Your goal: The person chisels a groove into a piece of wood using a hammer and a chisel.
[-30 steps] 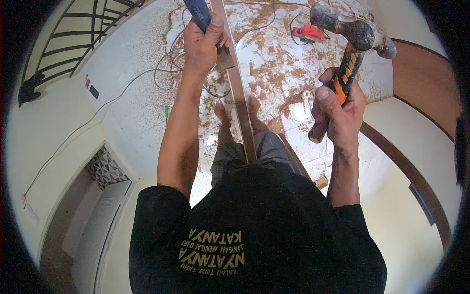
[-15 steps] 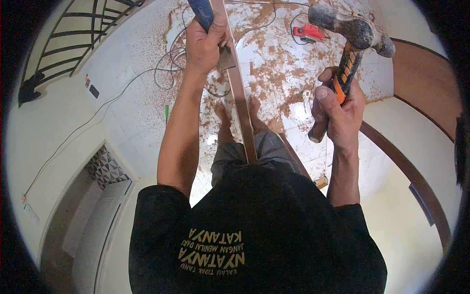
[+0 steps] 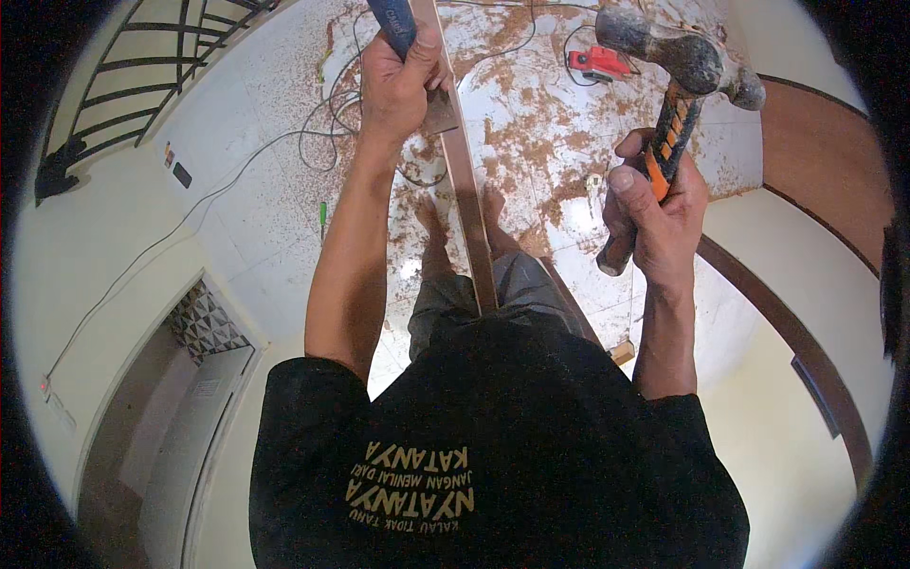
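Observation:
My left hand (image 3: 396,85) is closed around a blue-handled chisel (image 3: 394,27). The wide metal blade lies against a long, narrow wooden board (image 3: 465,194), and the fingers rest at the board's edge. This board runs from the top of the view down between my legs to my waist. On the right, my right hand (image 3: 659,213) grips a hammer (image 3: 684,59) by its black and orange handle. The worn steel head points up, well apart from the chisel.
Brown wood shavings (image 3: 531,142) litter the white tiled floor. A red power tool (image 3: 599,64) lies beyond the board, with dark cables (image 3: 318,133) looping at left. A green-handled tool (image 3: 322,215) and a phone (image 3: 182,174) lie left. A black metal railing (image 3: 142,66) stands far left.
My left hand and the chisel have shifted very slightly along the board. The hammer and my right hand stay in the same place.

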`<state>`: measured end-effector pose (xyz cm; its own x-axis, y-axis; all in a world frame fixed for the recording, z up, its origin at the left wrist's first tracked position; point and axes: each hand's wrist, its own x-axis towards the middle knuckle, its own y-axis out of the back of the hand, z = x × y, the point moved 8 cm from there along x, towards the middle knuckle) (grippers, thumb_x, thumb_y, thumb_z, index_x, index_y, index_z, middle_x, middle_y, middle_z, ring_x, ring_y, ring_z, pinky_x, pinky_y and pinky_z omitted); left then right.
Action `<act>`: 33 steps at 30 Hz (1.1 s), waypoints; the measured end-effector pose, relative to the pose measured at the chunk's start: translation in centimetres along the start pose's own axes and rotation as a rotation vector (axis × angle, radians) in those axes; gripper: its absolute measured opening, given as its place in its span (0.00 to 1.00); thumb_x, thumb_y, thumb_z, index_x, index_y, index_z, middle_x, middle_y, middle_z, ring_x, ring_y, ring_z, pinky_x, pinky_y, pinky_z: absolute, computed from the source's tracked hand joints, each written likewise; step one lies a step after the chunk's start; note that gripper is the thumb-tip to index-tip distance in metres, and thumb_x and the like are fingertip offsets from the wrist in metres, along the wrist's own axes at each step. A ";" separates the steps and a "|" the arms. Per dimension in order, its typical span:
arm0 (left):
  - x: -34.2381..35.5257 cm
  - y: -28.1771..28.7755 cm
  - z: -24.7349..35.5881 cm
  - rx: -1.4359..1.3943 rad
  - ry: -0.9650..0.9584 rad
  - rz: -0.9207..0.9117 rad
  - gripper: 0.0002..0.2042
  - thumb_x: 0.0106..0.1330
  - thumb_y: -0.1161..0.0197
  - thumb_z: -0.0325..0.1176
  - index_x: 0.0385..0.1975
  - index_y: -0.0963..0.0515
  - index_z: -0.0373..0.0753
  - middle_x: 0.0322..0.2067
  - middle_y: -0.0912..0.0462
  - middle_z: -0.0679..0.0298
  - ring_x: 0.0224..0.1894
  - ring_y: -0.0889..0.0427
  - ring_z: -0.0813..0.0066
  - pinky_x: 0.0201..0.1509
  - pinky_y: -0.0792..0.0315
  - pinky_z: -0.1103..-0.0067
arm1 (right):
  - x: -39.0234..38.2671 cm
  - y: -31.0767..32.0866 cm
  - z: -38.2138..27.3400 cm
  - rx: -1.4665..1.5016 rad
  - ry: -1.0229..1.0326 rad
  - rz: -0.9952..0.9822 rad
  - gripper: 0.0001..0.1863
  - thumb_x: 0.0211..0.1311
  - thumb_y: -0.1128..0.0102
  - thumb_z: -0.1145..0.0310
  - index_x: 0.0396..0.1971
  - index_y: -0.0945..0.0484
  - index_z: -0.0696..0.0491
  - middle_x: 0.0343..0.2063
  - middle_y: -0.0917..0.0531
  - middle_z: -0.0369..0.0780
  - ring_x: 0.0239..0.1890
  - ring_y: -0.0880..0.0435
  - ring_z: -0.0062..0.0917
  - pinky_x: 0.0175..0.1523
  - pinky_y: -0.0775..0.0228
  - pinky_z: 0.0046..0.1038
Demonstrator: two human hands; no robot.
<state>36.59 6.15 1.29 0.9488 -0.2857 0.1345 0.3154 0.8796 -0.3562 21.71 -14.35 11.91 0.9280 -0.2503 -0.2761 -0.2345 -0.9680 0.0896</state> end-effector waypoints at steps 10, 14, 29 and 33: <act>-0.3 -1.9 -0.5 0.309 0.056 0.007 0.14 0.70 0.40 0.42 0.34 0.30 0.37 0.20 0.29 0.70 0.20 0.30 0.83 0.24 0.31 0.81 | 2.4 -0.6 -3.1 -0.255 0.098 -0.030 0.15 0.69 0.44 0.59 0.43 0.27 0.56 0.18 0.30 0.30 0.17 0.33 0.12 0.21 0.42 0.18; -0.5 -1.4 -0.2 0.461 0.018 0.024 0.15 0.68 0.38 0.44 0.35 0.29 0.37 0.19 0.28 0.70 0.20 0.28 0.82 0.25 0.32 0.81 | 4.8 -2.6 -8.9 -0.628 0.387 -0.132 0.14 0.71 0.46 0.57 0.38 0.27 0.55 0.17 0.31 0.30 0.17 0.34 0.11 0.20 0.45 0.17; -0.5 -3.1 0.7 0.568 -0.019 0.024 0.20 0.64 0.36 0.50 0.30 0.24 0.36 0.19 0.23 0.68 0.23 0.23 0.79 0.28 0.29 0.78 | 5.3 -4.9 -18.8 -0.628 0.331 -0.237 0.18 0.74 0.55 0.55 0.36 0.27 0.56 0.18 0.27 0.36 0.23 0.26 0.22 0.31 0.26 0.32; -1.7 -1.6 0.2 0.595 -0.012 0.058 0.19 0.63 0.36 0.50 0.31 0.25 0.36 0.21 0.23 0.68 0.24 0.23 0.79 0.29 0.28 0.78 | 6.3 -6.8 -12.5 -1.351 0.086 -0.420 0.21 0.74 0.57 0.53 0.40 0.26 0.58 0.18 0.28 0.37 0.23 0.26 0.20 0.31 0.28 0.33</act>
<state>34.46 5.32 1.77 0.9630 -0.2295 0.1416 0.1963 0.9566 0.2156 32.79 -9.12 21.52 0.8842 0.0966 -0.4571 0.4672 -0.1943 0.8626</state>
